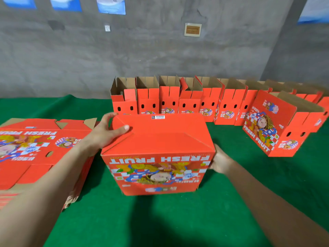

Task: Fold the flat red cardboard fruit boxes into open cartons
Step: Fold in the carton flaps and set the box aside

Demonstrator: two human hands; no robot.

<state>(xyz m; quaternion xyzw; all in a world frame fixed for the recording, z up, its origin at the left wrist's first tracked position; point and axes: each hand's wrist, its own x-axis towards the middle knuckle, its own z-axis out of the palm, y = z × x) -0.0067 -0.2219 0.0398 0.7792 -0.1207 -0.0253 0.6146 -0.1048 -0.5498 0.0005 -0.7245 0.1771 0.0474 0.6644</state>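
A red fruit box [160, 143] stands upside down on the green table [160, 220] in front of me, its folded bottom flaps facing up and the "FRESH FRUIT" print inverted. My left hand [108, 131] grips the box's top left corner, thumb lying on the flap and fingers curled over the far edge. My right hand [219, 160] holds the box's right side near the upper corner, its fingers hidden behind the cardboard. A stack of flat red boxes [39, 150] lies at the left under my left forearm.
A row of several folded open cartons [178, 100] lines the back of the table against the grey wall. Another open carton [277, 125] stands tilted at the right. Bare green cloth stretches along the near side of the table.
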